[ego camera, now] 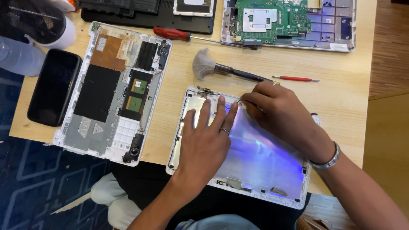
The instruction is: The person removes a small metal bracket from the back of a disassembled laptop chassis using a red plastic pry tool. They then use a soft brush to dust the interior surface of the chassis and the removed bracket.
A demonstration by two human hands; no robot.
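1. A person seated at a wooden table [341,98] works on a white laptop lid shell [251,164], its shiny inner face catching a bluish glare; the shell lies flat at the table's near edge, directly under both hands.

2. The left hand [204,142], a ring on one finger, rests palm-down with fingers spread on the shell's upper-left area, apparently steadying it.

3. The right hand [283,115], a metal bracelet at the wrist, curls over the shell's upper edge, its fingertips drawn together as if pinching a thin wire [213,94] near the hinge corner; whether they actually grip it cannot be told.

4. Judged from this, the step in hand is freeing or routing fine cabling along the shell's top rim; the next move would call for a light, steady pull while the flat hand keeps the shell from sliding.

5. Just beyond the shell lie a soft dusting brush [221,68] and a slim red tool [296,79]; farther back, a red-handled screwdriver [179,35] and an opened chassis with a green circuit board [272,19].

6. Left of the shell sits a stripped laptop base [113,89], and beyond it a dark phone [53,87].
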